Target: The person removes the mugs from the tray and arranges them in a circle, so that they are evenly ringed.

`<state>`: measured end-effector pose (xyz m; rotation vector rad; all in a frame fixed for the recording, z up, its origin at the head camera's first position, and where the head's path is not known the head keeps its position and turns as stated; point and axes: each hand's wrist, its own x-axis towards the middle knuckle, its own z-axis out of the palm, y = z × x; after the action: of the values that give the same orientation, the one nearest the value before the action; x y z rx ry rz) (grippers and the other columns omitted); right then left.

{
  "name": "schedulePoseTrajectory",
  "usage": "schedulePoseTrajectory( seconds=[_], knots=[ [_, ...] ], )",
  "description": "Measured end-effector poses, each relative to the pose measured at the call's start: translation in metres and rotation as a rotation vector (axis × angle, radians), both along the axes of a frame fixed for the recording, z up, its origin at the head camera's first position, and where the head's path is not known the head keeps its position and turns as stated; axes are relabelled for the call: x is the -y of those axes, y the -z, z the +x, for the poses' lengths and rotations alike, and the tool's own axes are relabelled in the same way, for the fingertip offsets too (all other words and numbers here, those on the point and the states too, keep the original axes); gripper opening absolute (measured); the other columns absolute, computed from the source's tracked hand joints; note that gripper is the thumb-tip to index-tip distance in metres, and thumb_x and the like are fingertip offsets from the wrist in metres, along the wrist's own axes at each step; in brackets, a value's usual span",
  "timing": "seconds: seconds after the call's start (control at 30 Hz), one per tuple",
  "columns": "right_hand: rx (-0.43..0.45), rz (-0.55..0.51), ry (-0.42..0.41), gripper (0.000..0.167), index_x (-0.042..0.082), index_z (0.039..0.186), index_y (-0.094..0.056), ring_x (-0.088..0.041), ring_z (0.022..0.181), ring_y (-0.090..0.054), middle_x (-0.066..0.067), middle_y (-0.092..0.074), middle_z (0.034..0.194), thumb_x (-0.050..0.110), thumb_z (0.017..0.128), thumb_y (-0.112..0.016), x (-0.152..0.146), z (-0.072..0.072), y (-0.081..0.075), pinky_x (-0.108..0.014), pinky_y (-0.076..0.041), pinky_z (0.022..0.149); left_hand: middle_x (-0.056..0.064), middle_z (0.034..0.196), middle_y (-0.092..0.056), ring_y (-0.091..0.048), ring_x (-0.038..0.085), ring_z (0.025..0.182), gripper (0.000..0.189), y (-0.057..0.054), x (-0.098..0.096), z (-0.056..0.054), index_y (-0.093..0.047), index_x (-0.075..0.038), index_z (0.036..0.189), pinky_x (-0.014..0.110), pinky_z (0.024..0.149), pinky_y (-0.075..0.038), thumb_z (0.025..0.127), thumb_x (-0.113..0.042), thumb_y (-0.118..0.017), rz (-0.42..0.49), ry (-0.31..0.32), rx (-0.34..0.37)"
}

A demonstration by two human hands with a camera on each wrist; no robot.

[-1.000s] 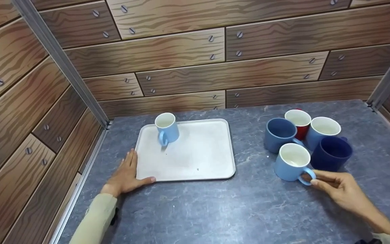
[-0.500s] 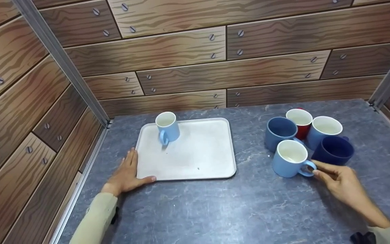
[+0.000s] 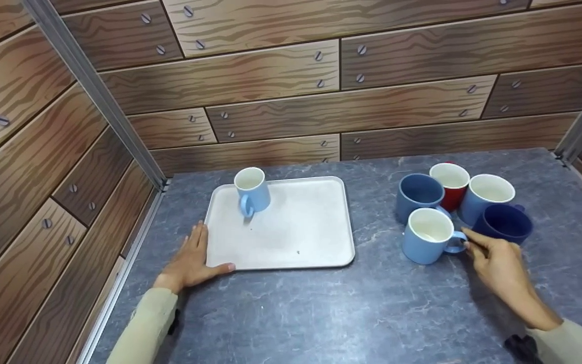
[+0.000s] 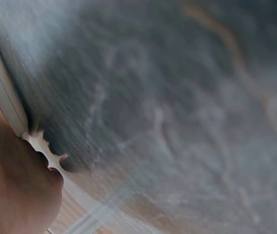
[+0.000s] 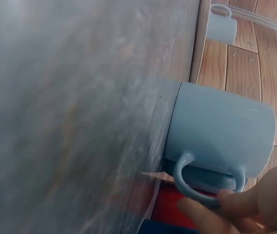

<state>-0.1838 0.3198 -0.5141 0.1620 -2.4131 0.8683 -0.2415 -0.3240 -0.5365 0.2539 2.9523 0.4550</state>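
Observation:
My right hand [image 3: 500,265] pinches the handle of a light blue mug [image 3: 422,247] with a white inside, between thumb and fingers. The mug stands upright in front of the cup group, handle pointing right. In the right wrist view the thumb and fingertips [image 5: 238,202] meet at the handle of this mug [image 5: 221,129]. My left hand [image 3: 187,263] rests against the front left corner of a white tray [image 3: 291,237], fingers straight along its left side and thumb on its front edge. Another light blue mug [image 3: 254,197] stands at the tray's back left.
Behind the held mug cluster a medium blue mug [image 3: 419,194], a red mug [image 3: 453,196], a wider light blue mug [image 3: 473,205] and a dark blue mug [image 3: 508,230]. Wood-patterned walls [image 3: 271,121] enclose the grey marbled table [image 3: 311,313] at the back and sides.
My right hand has shifted the light blue mug slightly left and back, and its handle has turned from front right to right. The left hand stays at the tray.

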Motion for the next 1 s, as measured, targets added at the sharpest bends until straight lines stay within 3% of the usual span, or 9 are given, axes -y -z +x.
schedulePoseTrajectory(
  seconds=[0.33, 0.47, 0.57, 0.67, 0.83, 1.0],
  knots=[
    [-0.027, 0.016, 0.005, 0.033, -0.006, 0.119, -0.078, -0.017, 0.067, -0.059, -0.028, -0.079, 0.097, -0.014, 0.087, -0.075, 0.003, -0.009, 0.0, -0.012, -0.04, 0.06, 0.028, 0.177, 0.002, 0.0, 0.044, 0.165, 0.143, 0.003, 0.0, -0.001, -0.001, 0.008, 0.168, 0.056, 0.136, -0.007, 0.082, -0.084, -0.068, -0.004, -0.004, 0.005],
    [-0.015, 0.011, 0.011, 0.033, -0.006, 0.122, -0.077, -0.009, 0.075, -0.062, -0.027, -0.079, 0.102, -0.009, 0.089, -0.076, 0.006, -0.005, -0.007, -0.004, -0.039, 0.068, 0.029, 0.177, 0.002, 0.0, 0.045, 0.165, 0.142, 0.001, -0.001, -0.001, -0.001, 0.008, 0.168, 0.057, 0.136, -0.007, 0.082, -0.084, -0.068, -0.007, -0.003, 0.01],
    [-0.065, -0.003, 0.004, 0.034, -0.004, 0.123, -0.077, 0.003, 0.083, -0.06, -0.024, -0.08, 0.105, -0.008, 0.089, -0.077, 0.013, -0.001, -0.017, 0.001, -0.035, 0.077, 0.03, 0.176, 0.001, -0.001, 0.047, 0.165, 0.142, 0.0, -0.001, 0.0, -0.002, 0.009, 0.167, 0.058, 0.135, -0.008, 0.083, -0.084, -0.069, 0.0, 0.001, -0.001],
    [-0.174, -0.025, -0.046, 0.035, -0.003, 0.122, -0.078, 0.005, 0.094, -0.062, -0.021, -0.08, 0.112, -0.009, 0.088, -0.078, 0.025, 0.0, -0.03, 0.001, -0.037, 0.088, 0.029, 0.177, 0.0, -0.002, 0.046, 0.165, 0.141, -0.001, 0.0, 0.0, -0.003, 0.008, 0.167, 0.058, 0.135, -0.009, 0.083, -0.083, -0.068, 0.0, 0.002, -0.008],
    [-0.299, -0.061, -0.187, 0.037, -0.003, 0.121, -0.078, -0.009, 0.111, -0.069, -0.017, -0.079, 0.117, -0.009, 0.085, -0.082, 0.06, -0.009, -0.053, -0.003, -0.041, 0.105, 0.03, 0.177, -0.001, -0.003, 0.046, 0.165, 0.141, -0.001, 0.0, 0.0, -0.004, 0.008, 0.168, 0.058, 0.135, -0.01, 0.083, -0.083, -0.069, 0.002, 0.001, -0.009],
    [-0.245, -0.037, -0.336, 0.039, -0.005, 0.12, -0.077, -0.033, 0.111, -0.074, -0.018, -0.079, 0.117, -0.001, 0.082, -0.088, 0.108, -0.025, -0.066, -0.012, -0.046, 0.107, 0.029, 0.177, 0.0, -0.002, 0.045, 0.165, 0.143, 0.0, -0.002, 0.0, -0.003, 0.007, 0.168, 0.057, 0.136, -0.009, 0.081, -0.086, -0.068, -0.009, -0.009, 0.001]
  ],
)
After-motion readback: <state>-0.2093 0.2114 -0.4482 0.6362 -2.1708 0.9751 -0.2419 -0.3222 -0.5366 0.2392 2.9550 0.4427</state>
